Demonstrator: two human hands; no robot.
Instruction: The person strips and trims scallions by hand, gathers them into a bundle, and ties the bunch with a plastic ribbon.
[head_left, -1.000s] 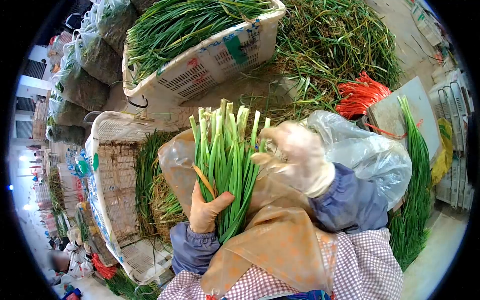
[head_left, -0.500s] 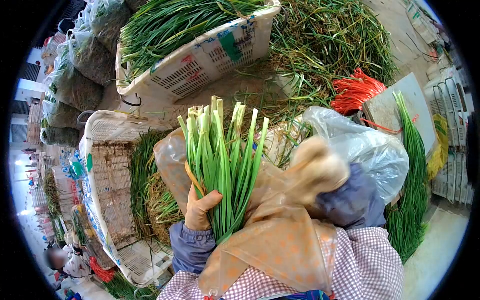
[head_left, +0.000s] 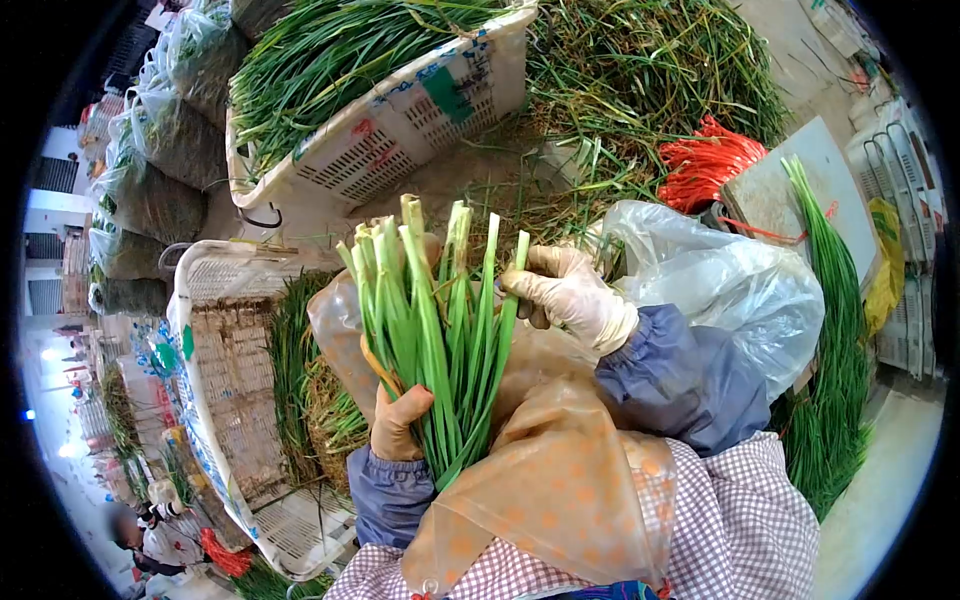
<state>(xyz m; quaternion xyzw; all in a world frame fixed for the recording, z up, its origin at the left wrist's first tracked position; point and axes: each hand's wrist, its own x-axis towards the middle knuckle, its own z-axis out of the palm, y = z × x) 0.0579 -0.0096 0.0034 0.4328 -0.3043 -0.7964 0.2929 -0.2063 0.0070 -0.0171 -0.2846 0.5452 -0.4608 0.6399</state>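
My left hand [head_left: 402, 422] is wrapped round the lower part of a bunch of garlic chives [head_left: 425, 330], its pale cut ends pointing up and away from me. A brownish-yellow leaf [head_left: 380, 368] hangs at the bunch's left side. At the right edge of the bunch, my gloved right hand [head_left: 575, 298] pinches a single chive stalk [head_left: 517, 290] close to its pale end. Part of the right fingers is hidden behind the thumb and stalk. A translucent apron with orange spots [head_left: 540, 490] covers my lap beneath the bunch.
A white crate [head_left: 400, 125] heaped with chives stands ahead; another crate [head_left: 200, 420] lies at left. Leaf trimmings [head_left: 650, 70] are piled at the back. Red ties [head_left: 708, 165], a plastic bag [head_left: 720, 290] and long chives [head_left: 825, 350] are at right. A person [head_left: 165, 540] sits lower left.
My right hand, blurred and farther right before, has moved left to the bunch and closed on a stalk. My left hand keeps its hold, and the view has shifted slightly.
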